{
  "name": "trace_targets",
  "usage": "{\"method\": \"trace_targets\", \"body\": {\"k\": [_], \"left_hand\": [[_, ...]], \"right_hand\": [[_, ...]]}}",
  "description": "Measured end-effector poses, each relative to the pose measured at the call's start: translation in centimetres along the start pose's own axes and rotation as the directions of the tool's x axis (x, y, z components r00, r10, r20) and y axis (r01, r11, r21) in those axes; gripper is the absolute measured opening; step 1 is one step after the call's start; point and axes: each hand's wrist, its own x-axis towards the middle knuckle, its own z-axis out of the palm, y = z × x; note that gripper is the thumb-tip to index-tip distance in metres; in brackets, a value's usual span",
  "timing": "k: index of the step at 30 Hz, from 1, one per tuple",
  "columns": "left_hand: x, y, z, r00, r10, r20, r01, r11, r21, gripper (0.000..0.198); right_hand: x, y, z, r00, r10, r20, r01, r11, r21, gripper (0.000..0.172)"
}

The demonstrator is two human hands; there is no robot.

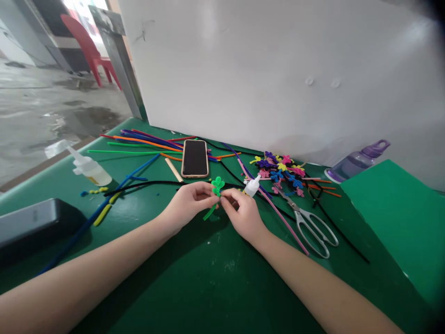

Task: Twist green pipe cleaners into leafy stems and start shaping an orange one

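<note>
Green looped piece (218,183), apparently of fuzzy pipe cleaner, held between two bare hands above the near middle of the green table (215,287). Its loops stand above the fingertips; a loose tail slants down to the left below them. The left hand (189,203) closes thumb and fingers in a narrow pinch on the piece; the right hand (244,212) likewise pinches it at the base of the loops, the two sets of fingertips nearly meeting. The step in hand appears to be shaping or twisting the piece at this base; the next move likely calls for one steady pinch while the other hand works the loose tail. Whether the base is already secured cannot be told, as the fingers cover it.

Just beyond the right hand, partly hidden by it, stands a white-nozzled bottle (252,187). Beyond the left hand lie a phone (195,158) and a flat wooden stick (173,170). To the right, open-handled scissors (310,226) point toward a heap of multicoloured flower shapes (278,170); a pink pipe cleaner (285,222) runs between the right hand and the scissors. Farther left, straight coloured pipe cleaners (149,142) lie bunched.
</note>
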Motion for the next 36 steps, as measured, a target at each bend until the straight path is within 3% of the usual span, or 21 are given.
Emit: {"method": "trace_targets", "body": {"k": [5, 12, 19, 24, 30, 32, 36], "left_hand": [[0.0, 0.2, 0.0, 0.999, 0.002, 0.044, -0.003, 1.000, 0.021, 0.013], [-0.1, 0.3, 0.2, 1.000, 0.020, 0.024, -0.022, 0.996, 0.083, 0.014], [-0.1, -0.3, 0.2, 0.998, 0.052, -0.030, -0.047, 0.988, 0.146, 0.033], [-0.1, -0.5, 0.2, 0.998, 0.065, -0.008, -0.062, 0.980, 0.187, 0.031], [-0.1, -0.6, 0.1, 0.997, 0.069, -0.024, -0.064, 0.983, 0.174, 0.027], [-0.2, -0.6, 0.1, 0.997, 0.070, -0.008, -0.068, 0.983, 0.169, 0.025], [-0.2, -0.6, 0.0, 0.998, 0.054, 0.015, -0.055, 0.984, 0.167, 0.024]], "right_hand": [[0.0, -0.1, 0.0, 0.997, -0.072, -0.005, 0.071, 0.997, -0.036, 0.012], [-0.1, -0.3, 0.0, 1.000, -0.005, -0.002, 0.005, 1.000, -0.019, 0.012], [-0.1, -0.6, -0.2, 0.999, 0.039, 0.027, -0.040, 0.998, 0.040, 0.019], [-0.1, -0.7, -0.2, 0.997, 0.051, 0.051, -0.050, 0.998, -0.034, 0.023], [-0.2, -1.6, -0.6, 0.990, -0.138, 0.040, 0.144, 0.936, -0.322, 0.026], [-0.3, -1.9, -0.6, 0.993, -0.116, 0.032, 0.120, 0.950, -0.289, 0.026], [-0.4, -1.7, -0.2, 0.997, 0.074, 0.014, -0.074, 0.997, -0.008, 0.022]]}}
